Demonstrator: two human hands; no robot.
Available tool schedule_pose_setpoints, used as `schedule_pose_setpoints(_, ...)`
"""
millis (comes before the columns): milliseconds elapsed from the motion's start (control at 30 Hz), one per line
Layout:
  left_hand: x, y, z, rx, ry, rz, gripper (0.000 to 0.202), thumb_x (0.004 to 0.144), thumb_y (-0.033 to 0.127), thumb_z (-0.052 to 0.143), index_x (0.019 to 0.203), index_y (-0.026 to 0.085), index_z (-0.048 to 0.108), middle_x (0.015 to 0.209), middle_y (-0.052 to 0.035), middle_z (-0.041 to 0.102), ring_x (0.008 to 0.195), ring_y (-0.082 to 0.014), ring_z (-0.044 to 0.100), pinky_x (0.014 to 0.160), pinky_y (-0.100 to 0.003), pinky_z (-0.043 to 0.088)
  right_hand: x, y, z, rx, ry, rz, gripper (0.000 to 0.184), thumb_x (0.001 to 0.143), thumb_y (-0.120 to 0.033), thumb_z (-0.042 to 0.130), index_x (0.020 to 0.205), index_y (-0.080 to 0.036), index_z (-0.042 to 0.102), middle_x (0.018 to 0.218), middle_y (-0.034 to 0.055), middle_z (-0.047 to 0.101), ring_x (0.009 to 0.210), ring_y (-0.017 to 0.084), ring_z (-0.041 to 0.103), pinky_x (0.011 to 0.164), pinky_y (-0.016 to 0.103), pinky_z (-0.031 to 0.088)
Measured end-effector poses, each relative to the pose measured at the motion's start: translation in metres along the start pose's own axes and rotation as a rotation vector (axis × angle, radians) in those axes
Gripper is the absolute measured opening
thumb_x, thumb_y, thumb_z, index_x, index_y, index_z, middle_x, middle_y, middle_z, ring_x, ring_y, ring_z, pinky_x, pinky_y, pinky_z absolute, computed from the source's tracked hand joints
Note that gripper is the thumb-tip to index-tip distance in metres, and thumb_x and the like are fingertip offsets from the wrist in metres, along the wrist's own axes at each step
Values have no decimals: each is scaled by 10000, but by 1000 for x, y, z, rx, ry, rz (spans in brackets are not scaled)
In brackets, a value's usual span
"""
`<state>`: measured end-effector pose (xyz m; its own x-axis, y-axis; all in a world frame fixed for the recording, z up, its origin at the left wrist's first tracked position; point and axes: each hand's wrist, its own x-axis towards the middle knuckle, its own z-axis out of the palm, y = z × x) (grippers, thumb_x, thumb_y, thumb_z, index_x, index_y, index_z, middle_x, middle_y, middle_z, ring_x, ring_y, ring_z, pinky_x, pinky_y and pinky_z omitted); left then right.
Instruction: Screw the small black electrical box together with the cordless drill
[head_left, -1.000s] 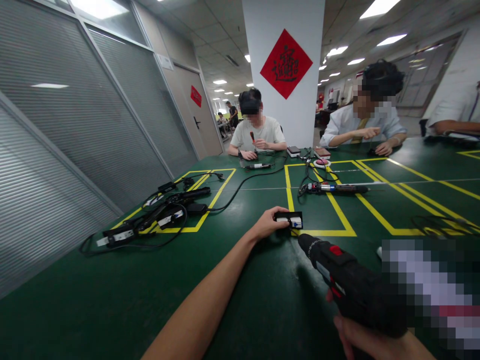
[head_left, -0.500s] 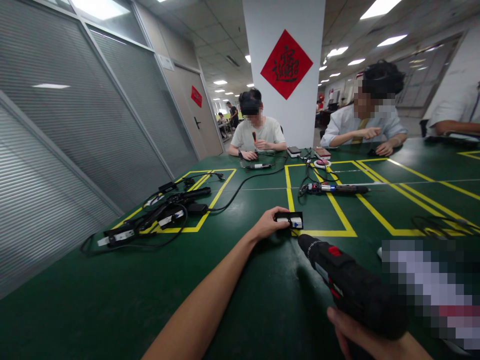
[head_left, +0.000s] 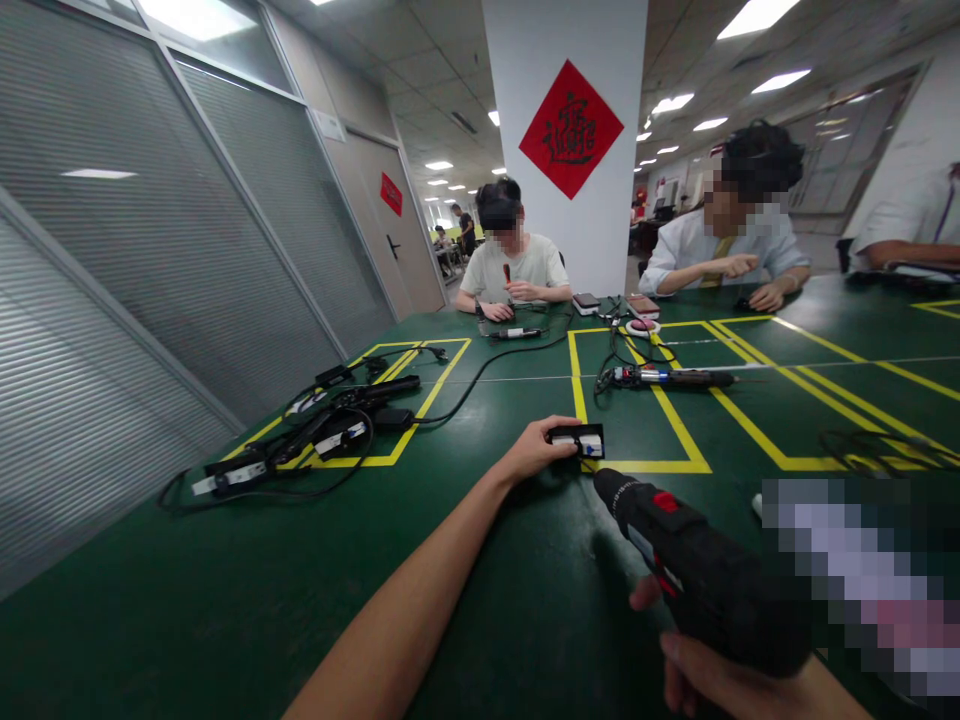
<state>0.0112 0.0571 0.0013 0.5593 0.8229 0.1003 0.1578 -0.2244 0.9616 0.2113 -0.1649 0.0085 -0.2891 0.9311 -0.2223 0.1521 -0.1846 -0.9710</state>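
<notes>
My left hand (head_left: pixel 534 448) reaches forward over the green table (head_left: pixel 225 610) and grips the left end of a small black block with white labels (head_left: pixel 577 439), which lies on a yellow floor-tape line. My right hand (head_left: pixel 720 675) is at the bottom right, wrapped around the grip of a black cordless drill with a red switch (head_left: pixel 697 575). The drill's nose points up and left toward the small block, a short way from it.
A tangle of black tools and cables (head_left: pixel 315 435) lies at the left inside a yellow rectangle. A long black tool (head_left: pixel 667 378) lies further back. Two people sit across the table at a white pillar (head_left: pixel 566 200). A blurred patch (head_left: pixel 862 580) covers the lower right.
My right fingers have shifted slightly on the drill's grip. The left hand and the small block have stayed in place.
</notes>
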Motion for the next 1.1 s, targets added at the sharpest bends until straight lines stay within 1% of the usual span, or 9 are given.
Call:
schedule_pose_setpoints(133,0,0,0,-1,2,8,501,692,226,639,1174,153,521,1049,-93,617,887,-178,591,801,-298,456,-6,-20,2,6,56,54,222,712,-353,594,837,-189,514,501,-35,581,423,122,547,441,235,442)
schedule_pose_setpoints(267,1,-2,0,0,8,25,498,683,212,644,1163,147,530,1058,-92,614,896,-174,587,818,-295,449,-6,-25,3,-29,81,61,203,692,-341,581,783,-186,486,581,-24,574,379,98,510,409,236,421)
schedule_pose_setpoints(333,2,-3,0,3,7,28,494,684,210,642,1162,150,532,1062,-91,612,900,-173,586,824,-296,447,-6,-25,3,-23,77,66,191,714,-351,563,799,-193,498,590,-16,587,414,121,541,437,254,445)
schedule_pose_setpoints(467,2,-4,-1,14,2,21,495,695,223,633,1174,166,522,1063,-88,611,902,-177,586,818,-302,451,-5,-19,0,5,50,75,212,728,-330,603,849,-174,525,502,-39,564,434,131,557,454,253,457)
schedule_pose_setpoints(633,1,-3,-2,30,3,26,489,697,230,633,1171,170,526,1062,-86,611,906,-178,584,820,-301,450,-1,-8,-1,31,13,15,198,758,-301,576,890,-174,502,580,-22,597,412,104,543,416,222,428)
schedule_pose_setpoints(767,1,-3,-1,22,8,31,483,694,225,635,1163,164,531,1059,-87,610,903,-175,584,814,-293,448,-6,-18,2,26,48,47,260,724,-361,592,884,-176,504,533,-35,562,422,115,527,438,246,432)
schedule_pose_setpoints(900,2,-4,0,-16,3,20,507,688,219,638,1176,151,516,1049,-91,613,880,-167,588,788,-282,454,-11,-32,5,-51,91,87,296,693,-428,572,856,-187,518,475,-28,555,444,142,526,479,280,439)
schedule_pose_setpoints(1033,1,-3,0,-18,4,16,507,683,224,641,1170,152,520,1031,-86,619,854,-162,591,757,-272,457,-8,-26,7,-49,121,73,328,666,-458,566,847,-193,499,562,-5,584,421,132,521,452,277,428)
schedule_pose_setpoints(1100,1,-3,0,-12,5,11,505,683,234,641,1168,152,523,1021,-85,622,835,-159,592,741,-269,457,-7,-23,7,-52,128,72,333,660,-458,563,844,-189,495,561,0,583,406,130,515,440,278,426)
